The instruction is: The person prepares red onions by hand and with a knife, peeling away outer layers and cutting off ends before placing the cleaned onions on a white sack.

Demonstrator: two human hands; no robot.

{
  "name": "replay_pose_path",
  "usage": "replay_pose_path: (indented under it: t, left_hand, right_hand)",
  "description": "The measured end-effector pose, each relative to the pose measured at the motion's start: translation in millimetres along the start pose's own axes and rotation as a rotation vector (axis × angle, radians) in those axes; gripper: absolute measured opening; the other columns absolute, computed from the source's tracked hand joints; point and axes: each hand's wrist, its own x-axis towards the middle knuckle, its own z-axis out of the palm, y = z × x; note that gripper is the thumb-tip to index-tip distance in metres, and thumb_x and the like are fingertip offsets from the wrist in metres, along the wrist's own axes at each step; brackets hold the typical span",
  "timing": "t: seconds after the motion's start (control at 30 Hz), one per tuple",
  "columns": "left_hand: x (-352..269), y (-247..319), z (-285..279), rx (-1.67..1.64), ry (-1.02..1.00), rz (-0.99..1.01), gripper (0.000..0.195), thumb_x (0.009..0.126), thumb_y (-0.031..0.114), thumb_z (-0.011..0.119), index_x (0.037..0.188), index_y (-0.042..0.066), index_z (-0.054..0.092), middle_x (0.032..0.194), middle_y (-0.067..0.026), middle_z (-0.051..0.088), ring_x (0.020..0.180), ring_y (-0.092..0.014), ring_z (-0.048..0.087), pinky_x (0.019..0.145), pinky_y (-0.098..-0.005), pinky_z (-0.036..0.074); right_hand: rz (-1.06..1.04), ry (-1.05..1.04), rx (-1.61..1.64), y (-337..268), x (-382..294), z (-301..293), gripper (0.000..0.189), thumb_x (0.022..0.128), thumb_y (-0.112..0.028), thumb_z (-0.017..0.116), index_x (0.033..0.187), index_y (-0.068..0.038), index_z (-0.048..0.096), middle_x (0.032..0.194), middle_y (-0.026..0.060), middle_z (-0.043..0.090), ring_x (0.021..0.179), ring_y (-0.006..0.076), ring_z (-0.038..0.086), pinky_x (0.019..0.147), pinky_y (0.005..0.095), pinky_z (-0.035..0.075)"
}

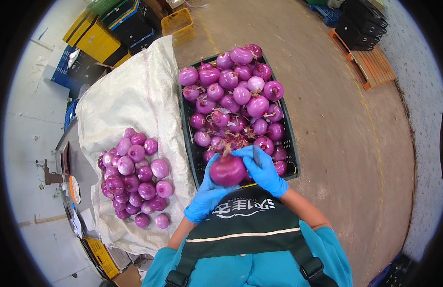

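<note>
A large red onion (227, 171) rests in my left hand (208, 192), which wears a blue glove and cups it from the left and below. At its upper right side, the bent fingers of my gloved right hand (261, 168) touch the onion near its dry neck (226, 148). Whatever the right fingertips pinch is too small to make out. Both hands are over the near end of a dark plastic crate (292, 154) heaped with red onions (257, 106). Loose dry skins (237, 139) lie among the onions just beyond my hands.
Left of the crate, a pile of red onions (132, 175) lies on white woven sacking (124, 89). Yellow and black crates (99, 37) are stacked at the far left. Past them stands a yellow bin (177, 25). A wooden pallet (374, 66) bears black crates (361, 27) at the far right.
</note>
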Motion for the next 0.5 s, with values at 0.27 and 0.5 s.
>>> replay_pose_path:
  t: [0.27, 0.5]
  left_hand:
    - [9.5, -16.4, -22.4, 0.327, 0.078, 0.103, 0.093, 0.075, -0.003, 0.076, 0.152, 0.014, 0.026, 0.144, -0.0116, 0.041, 0.131, -0.025, 0.046, 0.110, -0.0381, 0.042]
    - [0.3, -16.3, -33.6, 0.584, 0.047, 0.207, 0.095, 0.073, 0.004, 0.082, 0.150, 0.012, 0.027, 0.145, -0.0117, 0.038, 0.133, -0.024, 0.043, 0.112, -0.0391, 0.038]
  right_hand:
    - [-0.369, -0.193, -1.019, -26.8, -8.2, -15.0, 0.051, 0.079, -0.010, 0.064, 0.129, -0.006, 0.058, 0.102, 0.0101, 0.057, 0.082, 0.0245, 0.063, 0.061, 0.0372, 0.051]
    - [-0.208, -0.171, -1.055, 16.7, -16.2, -34.8, 0.034, 0.079, -0.014, 0.065, 0.113, -0.010, 0.063, 0.082, 0.0114, 0.058, 0.068, 0.0300, 0.062, 0.053, 0.0418, 0.049]
